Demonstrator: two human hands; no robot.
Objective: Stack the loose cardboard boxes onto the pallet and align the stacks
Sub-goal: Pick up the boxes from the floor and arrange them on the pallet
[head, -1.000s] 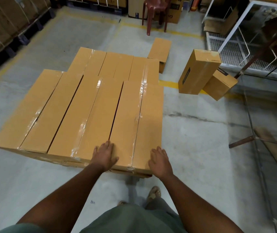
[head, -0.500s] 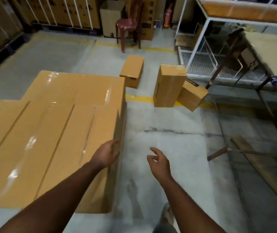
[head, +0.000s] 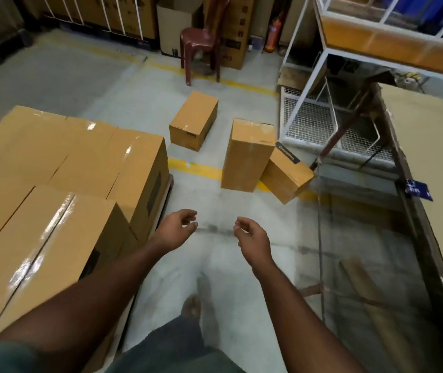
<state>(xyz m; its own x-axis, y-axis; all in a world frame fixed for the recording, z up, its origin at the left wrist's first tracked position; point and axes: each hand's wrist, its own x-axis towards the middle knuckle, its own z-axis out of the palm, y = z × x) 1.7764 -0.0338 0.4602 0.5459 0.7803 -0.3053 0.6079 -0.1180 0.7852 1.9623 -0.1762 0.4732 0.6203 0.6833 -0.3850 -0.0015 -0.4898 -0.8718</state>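
Observation:
A block of taped brown cardboard boxes [head: 53, 168] fills the left, stacked on a pallet whose edge [head: 167, 192] shows at its right side. Three loose boxes lie on the floor ahead: one flat [head: 194, 120], one upright [head: 247, 154], one tilted [head: 286, 175] leaning against the upright one. My left hand [head: 177, 228] and my right hand [head: 252, 238] hang over bare floor right of the stack, fingers loosely curled and apart, holding nothing, well short of the loose boxes.
A white wire-mesh rack [head: 322, 119] and a long brown-topped table [head: 430, 157] with dark metal legs stand on the right. A maroon plastic chair [head: 201, 41] and tall cartons stand at the back. Yellow floor lines [head: 196, 168] cross the concrete. My foot [head: 192, 308] is below.
Both hands left the front edge of the stacked boxes and now hang free over the floor. My view has turned right and forward toward the loose boxes.

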